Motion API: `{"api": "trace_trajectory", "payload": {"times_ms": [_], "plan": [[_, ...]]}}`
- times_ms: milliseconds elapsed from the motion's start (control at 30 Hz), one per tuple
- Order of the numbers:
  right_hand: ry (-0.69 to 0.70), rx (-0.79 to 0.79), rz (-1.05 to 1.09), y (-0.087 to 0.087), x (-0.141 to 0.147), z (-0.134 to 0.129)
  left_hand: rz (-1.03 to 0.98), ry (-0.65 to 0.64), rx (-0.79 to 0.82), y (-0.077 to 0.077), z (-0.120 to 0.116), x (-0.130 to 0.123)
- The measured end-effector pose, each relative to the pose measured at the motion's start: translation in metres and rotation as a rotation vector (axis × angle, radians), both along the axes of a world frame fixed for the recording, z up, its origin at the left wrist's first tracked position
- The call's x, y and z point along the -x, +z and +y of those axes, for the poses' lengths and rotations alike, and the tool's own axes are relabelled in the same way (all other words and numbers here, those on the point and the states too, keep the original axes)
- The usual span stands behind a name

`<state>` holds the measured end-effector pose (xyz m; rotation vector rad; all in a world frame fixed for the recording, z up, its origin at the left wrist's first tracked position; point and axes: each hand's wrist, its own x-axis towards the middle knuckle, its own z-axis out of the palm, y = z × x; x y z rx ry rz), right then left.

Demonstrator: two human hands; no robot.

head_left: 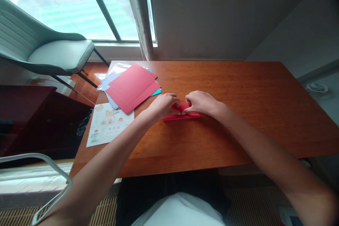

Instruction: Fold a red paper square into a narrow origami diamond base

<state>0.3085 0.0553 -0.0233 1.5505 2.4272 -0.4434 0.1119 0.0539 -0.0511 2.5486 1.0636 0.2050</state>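
Observation:
A folded piece of red paper lies near the middle of the wooden table, its long edge running left to right. My left hand grips its left part, with the fingers curled and the thumb on the paper. From the right, my right hand pinches the same paper, fingers bent and thumb pressed down. The two thumbs nearly meet at the paper's centre. Parts of the paper are hidden under both hands.
Red sheets lie over blue sheets and a clear wrapper at the table's back left. In front of them is a white sheet with bear drawings. A pale chair stands beyond the left edge, by the window.

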Motion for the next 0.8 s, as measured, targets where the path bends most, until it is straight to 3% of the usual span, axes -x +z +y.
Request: {"api": "trace_trajectory", "payload": {"times_ms": [433, 633, 800], "plan": [[0.083, -0.019, -0.092, 0.0, 0.01, -0.001, 0.223, 0.016, -0.026, 0.02, -0.007, -0.02], [0.137, 0.005, -0.11, 0.009, 0.012, 0.002, 0.275, 0.022, -0.012, 0.019, -0.001, -0.026], [0.194, 0.0, -0.118, 0.011, -0.005, 0.006, 0.302, 0.0, -0.03, 0.02, -0.001, -0.025]]}}
